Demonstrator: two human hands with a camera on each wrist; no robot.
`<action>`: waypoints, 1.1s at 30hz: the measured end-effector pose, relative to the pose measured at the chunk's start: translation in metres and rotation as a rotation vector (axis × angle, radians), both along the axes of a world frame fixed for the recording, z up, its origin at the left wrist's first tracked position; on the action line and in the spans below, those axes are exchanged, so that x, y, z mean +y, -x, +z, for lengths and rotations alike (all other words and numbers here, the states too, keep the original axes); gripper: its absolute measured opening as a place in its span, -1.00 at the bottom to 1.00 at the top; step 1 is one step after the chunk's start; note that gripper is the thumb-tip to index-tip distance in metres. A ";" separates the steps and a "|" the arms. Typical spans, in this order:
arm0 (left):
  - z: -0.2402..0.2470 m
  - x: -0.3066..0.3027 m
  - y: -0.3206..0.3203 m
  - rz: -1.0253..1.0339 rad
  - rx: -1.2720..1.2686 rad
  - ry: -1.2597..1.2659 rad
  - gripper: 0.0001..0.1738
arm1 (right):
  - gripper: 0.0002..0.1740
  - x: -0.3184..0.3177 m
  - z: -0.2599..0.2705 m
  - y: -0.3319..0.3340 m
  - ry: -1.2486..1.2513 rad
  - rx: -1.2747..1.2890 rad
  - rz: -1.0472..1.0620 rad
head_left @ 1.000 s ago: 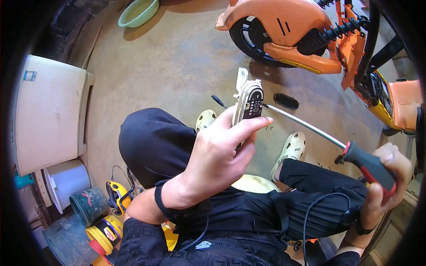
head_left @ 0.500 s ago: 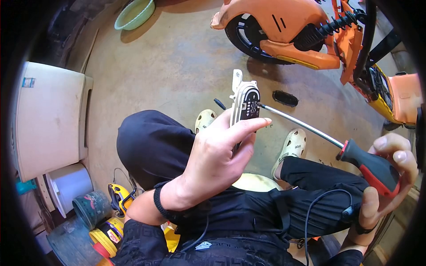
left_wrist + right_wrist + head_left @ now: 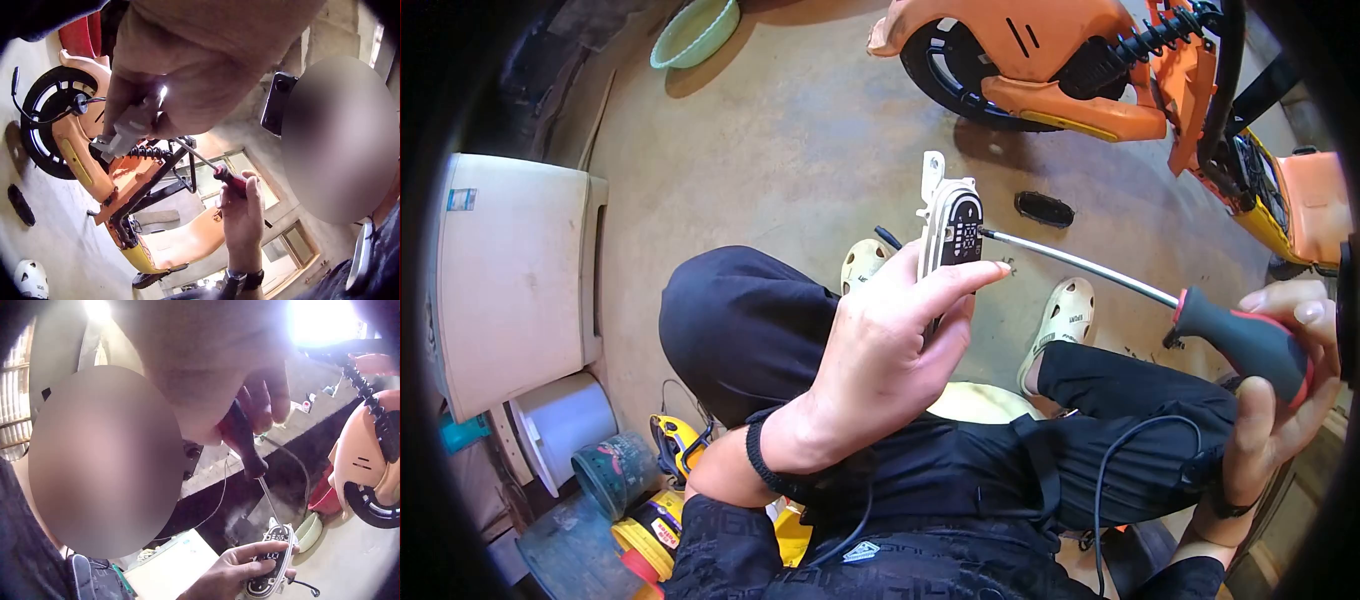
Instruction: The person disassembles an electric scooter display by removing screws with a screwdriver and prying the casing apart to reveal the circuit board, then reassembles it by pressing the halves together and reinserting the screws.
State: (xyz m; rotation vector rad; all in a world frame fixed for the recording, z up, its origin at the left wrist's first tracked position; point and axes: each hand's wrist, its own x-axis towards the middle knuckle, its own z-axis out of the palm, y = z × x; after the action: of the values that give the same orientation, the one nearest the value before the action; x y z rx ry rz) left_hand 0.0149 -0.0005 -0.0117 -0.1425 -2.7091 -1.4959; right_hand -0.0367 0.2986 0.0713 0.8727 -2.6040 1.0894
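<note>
My left hand (image 3: 890,350) holds a white oval lamp unit with a dark circuit face (image 3: 952,228) upright above my knees, fingers and thumb gripping its lower part. My right hand (image 3: 1280,390) grips the black-and-red handle of a long screwdriver (image 3: 1245,345). Its steel shaft (image 3: 1080,265) runs left, and the tip meets the unit's right edge. The right wrist view shows the same unit (image 3: 272,567) in the left hand (image 3: 234,569) with the screwdriver (image 3: 247,450) reaching down to it. In the left wrist view the right hand (image 3: 244,219) holds the screwdriver (image 3: 230,179) towards the unit (image 3: 128,134).
An orange scooter (image 3: 1080,60) stands ahead on the concrete floor. A black oval part (image 3: 1044,209) lies near it, a green basin (image 3: 695,30) at far left. A beige cabinet (image 3: 510,270), white bucket (image 3: 565,425) and yellow tools (image 3: 665,450) sit to my left.
The right hand has turned on the screwdriver handle and shifted slightly up and right. The left hand and lamp unit stay nearly still; the screwdriver tip remains at the unit.
</note>
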 end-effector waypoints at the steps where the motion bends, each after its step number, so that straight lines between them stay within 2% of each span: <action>1: 0.000 0.000 0.000 -0.004 0.001 0.008 -0.55 | -0.17 0.009 -0.001 -0.002 0.000 -0.001 -0.002; 3: 0.002 0.001 0.000 -0.010 0.003 0.006 -0.55 | -0.11 0.020 -0.003 -0.007 0.052 -0.096 -0.076; 4: 0.002 0.001 0.000 -0.013 0.007 0.003 -0.55 | 0.01 0.022 -0.007 -0.011 0.084 -0.099 -0.164; 7: 0.001 0.000 0.001 -0.001 -0.006 0.004 -0.55 | 0.00 -0.008 0.001 -0.010 -0.023 -0.117 -0.219; 8: 0.000 0.000 0.001 -0.001 -0.006 0.005 -0.55 | -0.05 -0.025 -0.003 -0.007 0.089 -0.103 -0.213; 11: 0.000 -0.001 0.001 0.014 -0.013 0.004 -0.55 | -0.13 -0.016 -0.002 -0.006 0.067 -0.093 -0.165; 13: 0.001 0.000 0.002 -0.007 -0.015 0.005 -0.56 | -0.13 -0.012 0.000 -0.004 0.016 -0.039 -0.215; 17: 0.001 0.001 0.002 -0.020 -0.008 -0.009 -0.56 | -0.01 0.006 0.000 -0.003 -0.001 -0.099 -0.248; 19: -0.001 0.000 0.003 -0.014 0.018 -0.001 -0.56 | -0.08 -0.013 0.002 -0.002 -0.054 -0.095 -0.253; 20: -0.001 0.000 0.003 -0.014 0.016 0.000 -0.56 | -0.15 -0.027 -0.001 0.000 0.083 -0.099 -0.207; 23: -0.002 0.000 0.002 0.005 -0.014 -0.017 -0.56 | -0.23 -0.018 -0.002 0.000 0.071 -0.066 -0.137; 25: 0.000 0.001 0.002 -0.018 -0.020 0.002 -0.57 | -0.20 -0.013 -0.003 0.000 0.055 -0.020 -0.186; 27: 0.000 0.001 0.002 -0.029 -0.010 -0.003 -0.57 | -0.12 0.014 -0.009 0.000 0.117 -0.133 -0.164; 28: 0.000 0.001 0.002 -0.038 0.002 -0.008 -0.58 | 0.01 0.018 -0.008 -0.001 0.092 -0.163 -0.223; 31: -0.001 0.001 0.002 -0.013 -0.016 -0.014 -0.57 | -0.06 -0.010 0.003 -0.001 -0.023 -0.145 -0.220; 32: -0.001 0.001 0.002 -0.012 -0.015 -0.012 -0.57 | -0.15 -0.026 -0.004 -0.001 0.143 -0.111 -0.196; 33: -0.001 0.000 0.002 -0.004 -0.024 -0.015 -0.58 | -0.15 -0.025 -0.004 -0.001 0.146 -0.111 -0.196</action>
State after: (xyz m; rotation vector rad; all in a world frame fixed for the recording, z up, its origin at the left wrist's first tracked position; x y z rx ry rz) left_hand 0.0127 0.0000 -0.0123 -0.1299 -2.7173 -1.5281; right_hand -0.0361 0.2740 0.0672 0.5278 -2.5901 1.2846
